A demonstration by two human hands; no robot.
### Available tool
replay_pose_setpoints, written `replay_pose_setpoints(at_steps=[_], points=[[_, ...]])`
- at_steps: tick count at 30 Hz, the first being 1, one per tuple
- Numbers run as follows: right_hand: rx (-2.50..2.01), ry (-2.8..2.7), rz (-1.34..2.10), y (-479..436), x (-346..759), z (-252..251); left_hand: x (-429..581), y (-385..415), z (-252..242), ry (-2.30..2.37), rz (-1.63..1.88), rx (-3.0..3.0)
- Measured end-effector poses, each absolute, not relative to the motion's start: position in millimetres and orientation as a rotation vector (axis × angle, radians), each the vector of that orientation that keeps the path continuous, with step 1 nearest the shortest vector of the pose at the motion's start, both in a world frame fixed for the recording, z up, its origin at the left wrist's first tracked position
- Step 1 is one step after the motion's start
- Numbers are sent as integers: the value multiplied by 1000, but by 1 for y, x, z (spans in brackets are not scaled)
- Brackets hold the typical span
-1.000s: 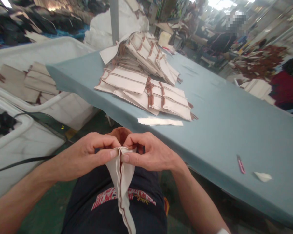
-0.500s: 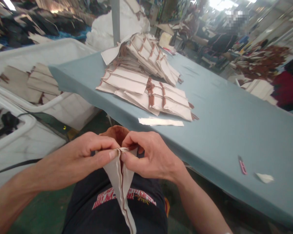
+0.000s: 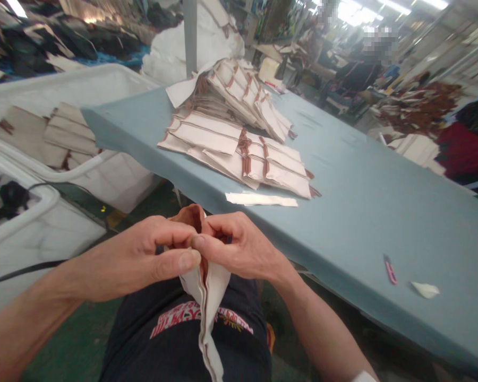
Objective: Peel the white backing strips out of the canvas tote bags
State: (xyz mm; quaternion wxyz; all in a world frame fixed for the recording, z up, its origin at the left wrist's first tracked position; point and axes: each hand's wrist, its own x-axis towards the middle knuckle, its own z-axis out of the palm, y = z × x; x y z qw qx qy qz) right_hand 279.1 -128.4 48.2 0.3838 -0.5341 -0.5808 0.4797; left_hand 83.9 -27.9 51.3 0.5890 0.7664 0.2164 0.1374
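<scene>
My left hand (image 3: 151, 252) and my right hand (image 3: 239, 246) meet over my lap, both pinching the top of a cream fabric piece with brown trim (image 3: 207, 302). The fabric hangs down between my thumbs over my dark shirt. A brown fold of it (image 3: 189, 215) bunches up behind my fingers. Beyond my hands, a stack of similar cream and brown pieces (image 3: 239, 143) lies on the blue-grey table (image 3: 374, 212), and a loose cream strip (image 3: 261, 199) rests near the table's front edge.
White plastic bins (image 3: 63, 159) with cream pieces stand at the left. A small pink tool (image 3: 390, 269) and a white scrap (image 3: 425, 289) lie on the table at the right. Other people work at the far back among piles of material.
My hands have drawn closer together, thumbs now overlapping on the fabric's top edge, and the hanging piece has shifted slightly right.
</scene>
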Motion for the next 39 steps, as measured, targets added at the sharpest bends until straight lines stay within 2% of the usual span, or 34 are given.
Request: replay_pose_setpoints(at_steps=[6, 14, 19, 24, 34, 39], points=[[-1283, -1457, 1362, -120, 281, 33, 82, -32, 34, 466, 194, 1732], [-1455, -1314, 859, -124, 281, 41, 82, -25, 46, 722, 474, 1848], [-1707, -1438, 827, -125, 276, 46, 92, -35, 43, 838, 690, 1945], [-1768, -1518, 731, -125, 274, 34, 97, -48, 35, 997, 811, 2013], [-1633, -1568, 786, -156, 267, -22, 109, -71, -23, 1128, 784, 1264], [-1552, -1501, 806, -179, 255, -31, 123, -96, -36, 1128, 720, 899]])
